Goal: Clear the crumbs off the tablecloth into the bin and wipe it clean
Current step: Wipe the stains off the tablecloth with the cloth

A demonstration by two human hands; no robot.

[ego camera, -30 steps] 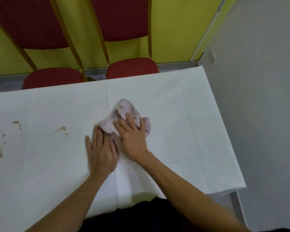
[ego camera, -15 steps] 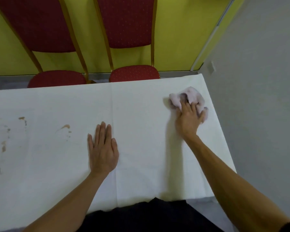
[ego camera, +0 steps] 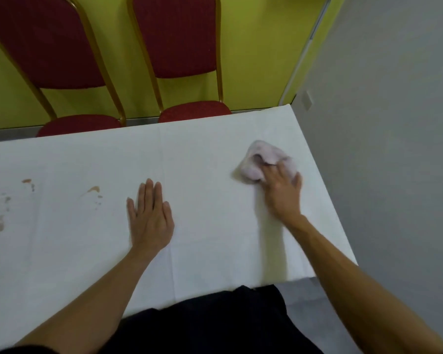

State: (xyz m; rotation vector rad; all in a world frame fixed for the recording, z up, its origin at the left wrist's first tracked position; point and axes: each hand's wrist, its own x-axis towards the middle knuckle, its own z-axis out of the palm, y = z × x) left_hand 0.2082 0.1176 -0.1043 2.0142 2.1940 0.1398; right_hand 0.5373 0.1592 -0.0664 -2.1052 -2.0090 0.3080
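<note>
My left grip lies flat on the white tablecloth, fingers straight, holding nothing. My right grip, blurred, presses spread fingers onto a crumpled pink cloth near the tablecloth's far right corner. Brown stains mark its left part, well apart from the cloth. Two red chairs stand beyond.

The left hand lies flat on the tablecloth, near its middle; the right hand rests on a cloth further right, close to the right edge; stains lie to the left; two chairs stand side by side behind the far edge.
</note>
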